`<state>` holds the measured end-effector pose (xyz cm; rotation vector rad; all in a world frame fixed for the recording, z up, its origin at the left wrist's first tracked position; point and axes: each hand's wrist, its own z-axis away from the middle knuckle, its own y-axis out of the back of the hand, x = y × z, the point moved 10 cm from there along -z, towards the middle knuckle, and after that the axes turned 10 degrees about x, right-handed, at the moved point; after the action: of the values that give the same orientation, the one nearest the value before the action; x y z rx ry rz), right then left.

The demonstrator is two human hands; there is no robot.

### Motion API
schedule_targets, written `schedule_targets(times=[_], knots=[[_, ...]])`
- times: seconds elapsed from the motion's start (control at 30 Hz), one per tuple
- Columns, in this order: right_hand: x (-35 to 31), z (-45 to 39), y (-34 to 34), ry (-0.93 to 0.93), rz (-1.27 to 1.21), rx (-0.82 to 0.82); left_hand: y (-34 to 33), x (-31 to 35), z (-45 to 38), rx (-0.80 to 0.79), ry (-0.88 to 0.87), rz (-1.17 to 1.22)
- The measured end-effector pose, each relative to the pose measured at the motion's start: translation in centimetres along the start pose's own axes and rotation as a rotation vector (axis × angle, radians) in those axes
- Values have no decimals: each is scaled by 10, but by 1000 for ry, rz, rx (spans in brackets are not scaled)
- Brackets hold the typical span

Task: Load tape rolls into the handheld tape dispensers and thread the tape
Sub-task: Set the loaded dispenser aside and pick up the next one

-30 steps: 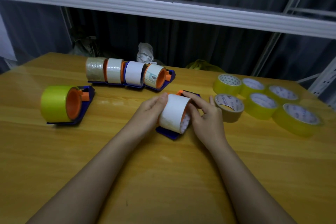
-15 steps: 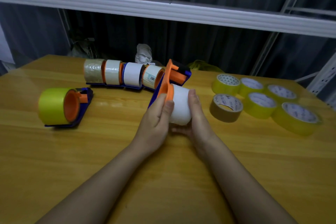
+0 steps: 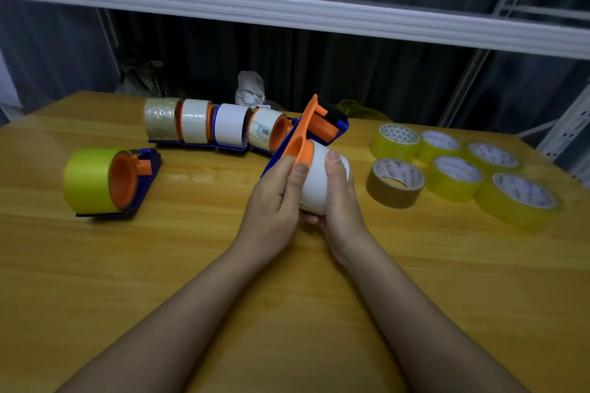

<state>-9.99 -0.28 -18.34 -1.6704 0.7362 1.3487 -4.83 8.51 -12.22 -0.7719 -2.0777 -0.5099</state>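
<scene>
Across the wooden desk (image 3: 287,313) the work looks well along: a row of four loaded dispensers (image 3: 217,126) stands at the back, a green-roll dispenser (image 3: 105,182) lies to the left, and loose rolls, four yellow rolls (image 3: 459,169) and a brown roll (image 3: 394,183), wait on the right. Above mid-desk, clear of the surface, both hands hold the orange-and-blue dispenser (image 3: 314,131) tilted, with the white tape roll (image 3: 319,182) seated on its orange hub. Loading this one appears done or nearly so; I judge threading is next, which calls for finding the tape's free end and leading it toward the cutter end. The left hand (image 3: 274,204) grips the hub side, thumb on the roll. The right hand (image 3: 340,198) wraps the roll's far side, fingers (image 3: 333,166) curled over it.
</scene>
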Motion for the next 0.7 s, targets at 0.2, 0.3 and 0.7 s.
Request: schedule_targets(times=[0.2, 0.3, 0.7], knots=[[-5, 3, -6, 20, 11, 30, 12, 1, -4, 87, -20, -25], [-23, 5, 2, 234, 143, 89, 25, -6, -10, 184, 25, -41], [-56, 2, 46, 470, 678, 226, 71, -21, -26, 358, 154, -3]])
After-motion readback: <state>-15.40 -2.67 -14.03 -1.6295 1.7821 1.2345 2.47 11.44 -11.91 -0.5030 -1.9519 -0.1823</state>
